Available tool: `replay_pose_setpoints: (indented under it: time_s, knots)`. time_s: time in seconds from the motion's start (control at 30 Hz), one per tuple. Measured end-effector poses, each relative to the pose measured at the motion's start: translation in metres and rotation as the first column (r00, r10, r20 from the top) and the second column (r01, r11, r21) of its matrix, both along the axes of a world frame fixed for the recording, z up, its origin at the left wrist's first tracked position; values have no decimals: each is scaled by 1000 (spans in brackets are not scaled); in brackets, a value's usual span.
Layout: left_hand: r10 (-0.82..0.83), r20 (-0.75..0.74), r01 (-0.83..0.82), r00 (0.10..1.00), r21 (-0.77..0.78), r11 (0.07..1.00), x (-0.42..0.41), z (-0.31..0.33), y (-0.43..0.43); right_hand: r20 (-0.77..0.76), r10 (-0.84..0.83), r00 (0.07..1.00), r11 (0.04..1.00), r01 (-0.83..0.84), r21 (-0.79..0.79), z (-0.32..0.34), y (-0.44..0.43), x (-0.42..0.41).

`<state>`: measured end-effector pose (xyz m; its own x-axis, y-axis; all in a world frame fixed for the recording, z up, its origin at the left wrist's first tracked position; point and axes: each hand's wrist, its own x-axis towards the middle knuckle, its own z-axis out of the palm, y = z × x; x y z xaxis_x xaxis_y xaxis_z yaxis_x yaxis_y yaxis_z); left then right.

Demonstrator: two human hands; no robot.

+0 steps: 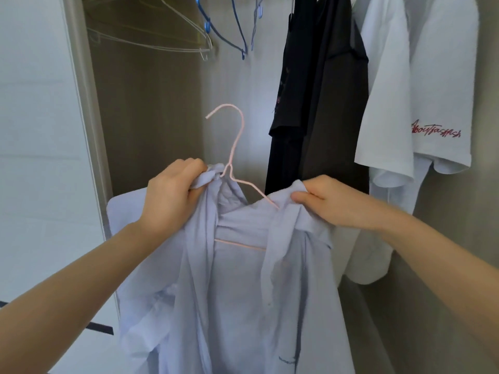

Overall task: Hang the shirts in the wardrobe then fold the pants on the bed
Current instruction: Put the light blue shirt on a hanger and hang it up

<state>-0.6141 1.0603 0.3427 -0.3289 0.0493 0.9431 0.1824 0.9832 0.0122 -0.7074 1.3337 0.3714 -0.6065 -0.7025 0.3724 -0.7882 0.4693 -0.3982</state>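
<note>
Where left hand (pixel 168 195) grips, shirt (pixel 243 292) hangs

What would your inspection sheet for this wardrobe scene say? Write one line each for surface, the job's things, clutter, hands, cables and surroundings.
Surface: nothing seen; no bed or table in view.
Job's things: light blue shirt draped on pink hanger, whose hook is free and not yet hung; no pants in view.
Clutter: empty white wire hangers and blue hangers hang at the top.
Hands: left hand grips the shirt's collar beside the hanger's neck; right hand pinches the shoulder fabric.
Cables: nothing seen.
Surroundings: wardrobe interior; black garments and a white T-shirt with red script hang at right; white panel at left.
</note>
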Motion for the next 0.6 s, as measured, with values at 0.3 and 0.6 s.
replay_pose_setpoints:
  time_s: [0.3,0.6]
  knots:
    - [-313,82,289,946,220,932,-10,-7,34,-59,189,980,911,-198,-362,-5,-50,17]
    - [62,77,-66,995,55,996,8,4,-6,-23,133,991,937,-133,-323,-7,-41,-9]
